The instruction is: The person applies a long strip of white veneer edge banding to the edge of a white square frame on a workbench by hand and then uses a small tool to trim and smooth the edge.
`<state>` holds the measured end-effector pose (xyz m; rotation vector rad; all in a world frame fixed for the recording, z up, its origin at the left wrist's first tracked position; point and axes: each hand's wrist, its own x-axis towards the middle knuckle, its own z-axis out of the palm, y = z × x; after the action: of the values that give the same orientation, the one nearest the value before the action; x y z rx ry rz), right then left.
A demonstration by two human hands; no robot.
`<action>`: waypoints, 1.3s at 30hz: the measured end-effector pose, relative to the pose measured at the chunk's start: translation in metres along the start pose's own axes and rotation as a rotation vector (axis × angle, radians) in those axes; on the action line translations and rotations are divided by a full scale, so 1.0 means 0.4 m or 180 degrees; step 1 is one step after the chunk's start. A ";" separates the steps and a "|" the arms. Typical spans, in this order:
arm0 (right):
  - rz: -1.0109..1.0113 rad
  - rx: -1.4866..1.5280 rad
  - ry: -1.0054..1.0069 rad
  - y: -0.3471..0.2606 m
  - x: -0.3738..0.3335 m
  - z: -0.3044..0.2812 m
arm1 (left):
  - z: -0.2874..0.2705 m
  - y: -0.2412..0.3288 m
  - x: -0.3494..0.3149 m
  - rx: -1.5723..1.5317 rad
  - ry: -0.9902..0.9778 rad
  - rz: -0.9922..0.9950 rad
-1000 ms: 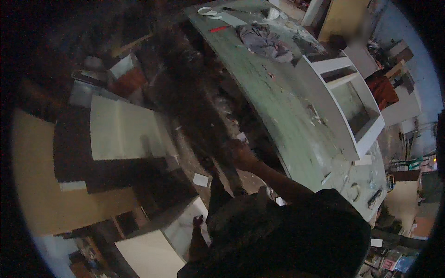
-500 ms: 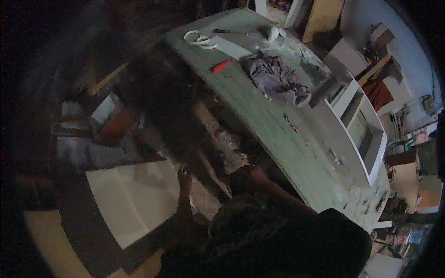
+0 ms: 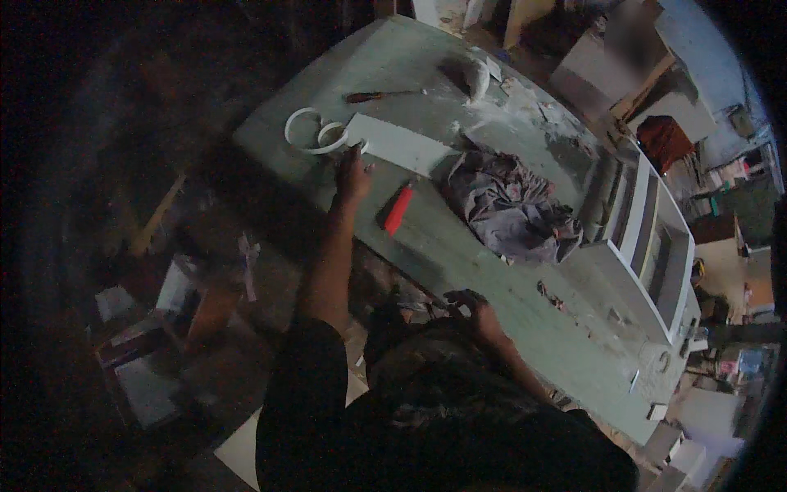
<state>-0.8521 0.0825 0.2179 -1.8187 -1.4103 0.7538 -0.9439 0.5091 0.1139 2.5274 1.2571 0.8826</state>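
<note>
My left hand (image 3: 354, 174) reaches over the far left part of the green worktable (image 3: 492, 287). Its fingers are closed on the near end of a loosely coiled white strip (image 3: 299, 141), beside a flat white board (image 3: 402, 148). To the right of that hand lies a red tool (image 3: 399, 210), perhaps a cutter. My right hand (image 3: 473, 312) is at the table's near edge, fingers apart and slightly bent, with nothing visible in it. A crumpled grey cloth (image 3: 512, 205) rests beyond it.
A thin tool with a dark handle (image 3: 369, 97) lies toward the table's far side. On the right stands a white open frame with compartments (image 3: 627, 279). White dust and scraps mark the far edge. Boards and boxes (image 3: 217, 316) crowd the dark floor at left.
My left hand has risen from low beside the table and extended to the white coil. My right hand now shows at the table edge. The view has shifted, exposing more of the table.
</note>
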 end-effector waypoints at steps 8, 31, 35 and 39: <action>0.0394 -0.0543 0.1381 -0.067 0.181 -0.088 | -0.025 0.084 0.103 -0.1569 -0.0043 0.0781; -0.1127 0.0646 0.0421 -0.543 0.659 -0.057 | -1.053 0.127 0.463 -0.7797 -0.1842 0.1350; -0.0772 -0.0010 0.0950 -0.495 0.525 -0.152 | -1.071 0.076 0.463 -0.7636 -0.1061 0.1068; -0.0698 -0.0367 0.1486 -0.513 0.415 -0.220 | -1.024 0.070 0.470 -0.8077 -0.0935 0.1318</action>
<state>-0.8581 0.2603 0.4316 -1.7415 -1.3251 0.1228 -1.0769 0.5982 0.5362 0.5170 -0.6489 0.8527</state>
